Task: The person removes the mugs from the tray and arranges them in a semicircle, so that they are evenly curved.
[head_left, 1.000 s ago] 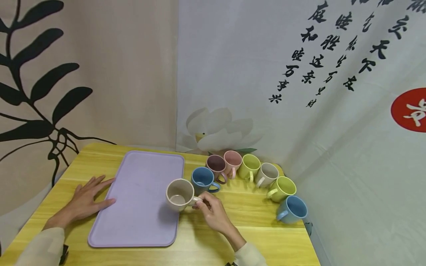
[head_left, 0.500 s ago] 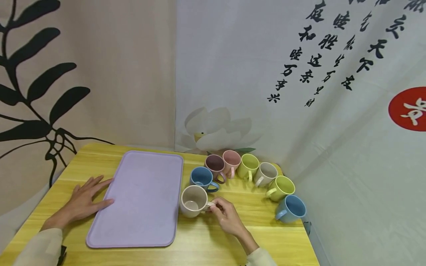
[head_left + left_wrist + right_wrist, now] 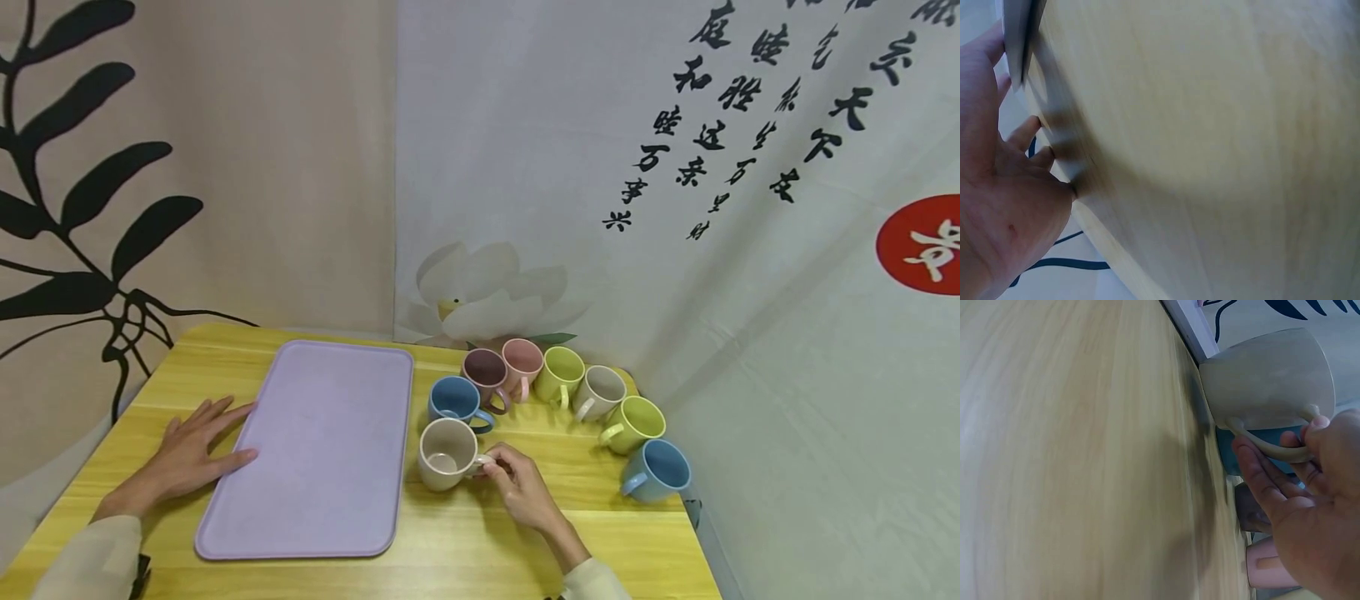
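Note:
My right hand (image 3: pixel 525 492) pinches the handle of a beige mug (image 3: pixel 442 475), which stands upright just right of a purple tray (image 3: pixel 315 467). In the right wrist view the thumb and fingers close round the handle of that mug (image 3: pixel 1266 381). Directly behind it is a blue mug (image 3: pixel 453 392), partly covered by the beige one. On the tray's left rim, my left hand (image 3: pixel 183 454) rests with fingers spread and straight. The left wrist view shows that hand (image 3: pixel 1004 181) at the tray's edge (image 3: pixel 1019 37), its fingertips near the wooden tabletop.
Beyond the blue mug, more mugs stand in a curved row: a dark purple mug (image 3: pixel 483 368), a pink mug (image 3: pixel 522 358), a yellow-green mug (image 3: pixel 561 383), a white mug (image 3: pixel 600 396), another yellow-green mug (image 3: pixel 636 433) and a blue mug (image 3: pixel 663 475) near the table's right edge.
My right hand has carried the beige mug from over the tray's right edge rightward onto the wooden table. The left hand has stayed on the tray's left rim.

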### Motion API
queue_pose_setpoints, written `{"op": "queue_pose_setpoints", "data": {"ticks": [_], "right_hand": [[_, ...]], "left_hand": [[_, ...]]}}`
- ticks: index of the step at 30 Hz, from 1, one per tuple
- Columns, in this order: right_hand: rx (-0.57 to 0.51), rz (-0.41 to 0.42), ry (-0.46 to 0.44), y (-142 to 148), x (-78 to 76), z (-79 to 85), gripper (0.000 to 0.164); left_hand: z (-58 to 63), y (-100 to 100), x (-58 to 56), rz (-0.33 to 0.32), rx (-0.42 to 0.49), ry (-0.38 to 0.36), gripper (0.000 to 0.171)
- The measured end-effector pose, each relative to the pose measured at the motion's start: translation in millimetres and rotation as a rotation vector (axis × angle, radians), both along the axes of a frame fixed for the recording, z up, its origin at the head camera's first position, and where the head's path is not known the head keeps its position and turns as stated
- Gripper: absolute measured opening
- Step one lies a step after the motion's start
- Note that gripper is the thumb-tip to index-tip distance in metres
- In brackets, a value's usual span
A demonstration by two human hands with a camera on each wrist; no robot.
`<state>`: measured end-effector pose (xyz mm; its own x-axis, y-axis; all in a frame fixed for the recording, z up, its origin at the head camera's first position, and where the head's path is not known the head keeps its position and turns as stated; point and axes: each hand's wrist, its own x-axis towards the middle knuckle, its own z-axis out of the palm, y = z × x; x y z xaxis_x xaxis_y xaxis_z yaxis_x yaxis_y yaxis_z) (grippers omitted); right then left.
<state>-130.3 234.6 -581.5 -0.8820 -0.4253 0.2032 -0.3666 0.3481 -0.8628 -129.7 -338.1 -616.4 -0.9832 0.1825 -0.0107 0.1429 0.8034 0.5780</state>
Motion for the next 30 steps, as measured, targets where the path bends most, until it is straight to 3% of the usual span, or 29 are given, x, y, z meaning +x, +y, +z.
{"op": "queue_pose_setpoints", "data": {"ticks": [13, 22, 26, 30], "right_hand": [[-0.009, -0.002, -0.016, 7, -1.9, -11.7, 0.012], [0.046, -0.042, -0.056, 12, -1.2, -0.1, 0.023], [0.117, -0.141, 0.064, 17, -2.3, 3.3, 0.028], [0.231, -0.231, 0.218, 23, -4.1, 5.6, 0.034]], "left_hand": [[0.4, 0, 1.0, -0.002, 0.016, -0.007, 0.087], [2.2, -1, -0.3, -0.007, -0.003, 0.0, 0.086], [7.6, -2, -1.4, -0.001, -0.045, -0.022, 0.087], [13.4, 1, -3.4, 0.001, -0.117, 0.002, 0.086]]}}
